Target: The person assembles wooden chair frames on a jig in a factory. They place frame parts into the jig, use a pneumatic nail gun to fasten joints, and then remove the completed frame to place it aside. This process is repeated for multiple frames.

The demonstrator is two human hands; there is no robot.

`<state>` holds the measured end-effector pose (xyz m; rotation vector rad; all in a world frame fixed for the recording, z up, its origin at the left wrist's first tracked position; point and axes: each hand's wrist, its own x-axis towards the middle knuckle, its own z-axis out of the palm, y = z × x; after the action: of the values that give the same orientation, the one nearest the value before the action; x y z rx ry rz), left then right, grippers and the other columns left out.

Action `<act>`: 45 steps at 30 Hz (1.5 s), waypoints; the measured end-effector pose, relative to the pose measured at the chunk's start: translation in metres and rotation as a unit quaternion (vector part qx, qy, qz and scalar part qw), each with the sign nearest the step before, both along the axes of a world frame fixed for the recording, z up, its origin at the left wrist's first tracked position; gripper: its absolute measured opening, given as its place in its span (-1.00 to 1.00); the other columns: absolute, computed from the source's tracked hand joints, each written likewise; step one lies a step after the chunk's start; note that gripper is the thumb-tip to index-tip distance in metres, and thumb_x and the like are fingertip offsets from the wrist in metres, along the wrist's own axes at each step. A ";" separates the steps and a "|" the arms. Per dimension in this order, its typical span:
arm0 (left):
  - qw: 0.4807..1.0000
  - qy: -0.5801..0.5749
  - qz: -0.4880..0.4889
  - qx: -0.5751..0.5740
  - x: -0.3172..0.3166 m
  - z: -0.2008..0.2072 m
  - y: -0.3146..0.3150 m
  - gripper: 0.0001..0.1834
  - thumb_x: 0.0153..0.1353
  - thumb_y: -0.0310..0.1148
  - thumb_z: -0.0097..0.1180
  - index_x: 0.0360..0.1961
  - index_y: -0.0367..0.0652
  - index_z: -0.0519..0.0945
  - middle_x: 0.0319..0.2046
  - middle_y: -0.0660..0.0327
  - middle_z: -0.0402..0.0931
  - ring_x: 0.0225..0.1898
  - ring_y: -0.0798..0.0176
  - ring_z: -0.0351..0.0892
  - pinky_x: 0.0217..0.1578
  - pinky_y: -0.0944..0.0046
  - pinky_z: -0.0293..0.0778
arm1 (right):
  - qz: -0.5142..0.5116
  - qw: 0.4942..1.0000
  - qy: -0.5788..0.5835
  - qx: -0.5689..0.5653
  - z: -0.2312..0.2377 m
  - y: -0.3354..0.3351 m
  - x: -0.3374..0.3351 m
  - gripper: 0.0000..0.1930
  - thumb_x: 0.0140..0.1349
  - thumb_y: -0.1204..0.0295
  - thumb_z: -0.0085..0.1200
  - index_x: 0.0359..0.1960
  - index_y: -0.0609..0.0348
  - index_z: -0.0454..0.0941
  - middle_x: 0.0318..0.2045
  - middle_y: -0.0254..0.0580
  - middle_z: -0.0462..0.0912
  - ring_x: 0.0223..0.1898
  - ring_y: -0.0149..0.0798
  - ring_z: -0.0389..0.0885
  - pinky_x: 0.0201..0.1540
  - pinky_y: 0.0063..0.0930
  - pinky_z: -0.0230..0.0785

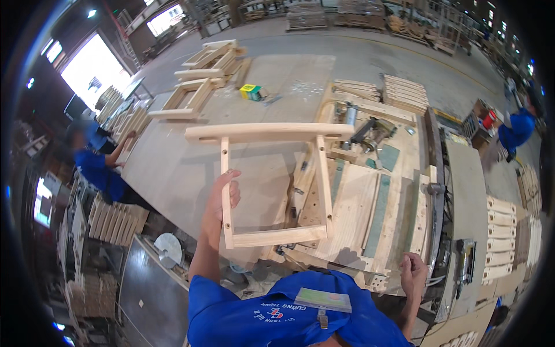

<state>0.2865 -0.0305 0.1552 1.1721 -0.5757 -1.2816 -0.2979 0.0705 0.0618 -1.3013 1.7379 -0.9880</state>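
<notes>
Left hand point(222, 194) has its fingers wrapped round the left upright of the wooden frame point(272, 185), held up over the counter point(173, 168). Right hand point(413, 272) at 4 o'clock, loosely curled, empty. Frame looks rigid, light, awkward; grip uprights near joints.

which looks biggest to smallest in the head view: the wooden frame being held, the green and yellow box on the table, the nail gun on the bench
1. wooden frame, by far the largest, though the left hand holds it nearest the camera.
2. nail gun.
3. green and yellow box, which lies farther off, so its rank against the nail gun is unsure.
</notes>
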 end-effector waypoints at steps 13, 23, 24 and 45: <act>0.975 -0.076 0.091 0.186 0.170 -0.056 0.026 -0.52 0.46 0.05 0.21 0.05 -0.18 0.63 -0.63 0.30 0.43 -0.61 0.27 0.49 -0.54 0.19 0.52 | 0.120 0.992 0.033 -0.004 0.010 -0.040 0.058 -0.77 0.52 0.48 0.14 0.05 0.40 0.68 -0.35 -0.18 0.71 -0.33 -0.40 0.66 -0.24 -0.49 0.50; 0.686 -0.699 -0.088 0.180 0.028 -0.045 -0.058 -0.34 0.38 0.26 0.16 0.09 -0.13 0.75 -0.10 -0.05 0.79 -0.06 -0.16 0.80 -0.04 -0.11 0.67 | 0.046 0.993 0.091 0.054 0.001 -0.008 0.066 -0.73 0.51 0.43 0.15 0.07 0.40 0.67 -0.38 -0.18 0.70 -0.37 -0.43 0.62 -0.28 -0.47 0.45; 0.641 -0.738 -0.115 0.177 -0.002 -0.046 -0.055 -0.29 0.38 0.31 0.10 0.09 -0.16 0.73 -0.13 -0.07 0.79 -0.07 -0.16 0.81 -0.03 -0.11 0.67 | 0.050 0.993 0.085 0.058 -0.004 -0.005 0.071 -0.73 0.51 0.43 0.14 0.07 0.40 0.67 -0.39 -0.19 0.70 -0.37 -0.43 0.61 -0.29 -0.47 0.45; 0.522 -0.843 -0.118 0.055 0.028 -0.030 -0.128 -0.41 0.38 0.06 0.26 0.25 -0.13 0.62 0.20 -0.06 0.58 0.25 -0.15 0.55 0.29 -0.08 0.45 | -0.072 0.982 0.158 0.076 -0.008 0.121 0.077 -0.75 0.45 0.24 0.15 0.03 0.03 0.67 -0.11 -0.01 0.76 -0.01 0.20 0.72 0.01 0.09 0.56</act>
<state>0.3149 -0.1584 0.1254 2.2944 -2.0962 0.1634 -0.2213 0.1912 0.0541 -1.3009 2.1311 -0.7364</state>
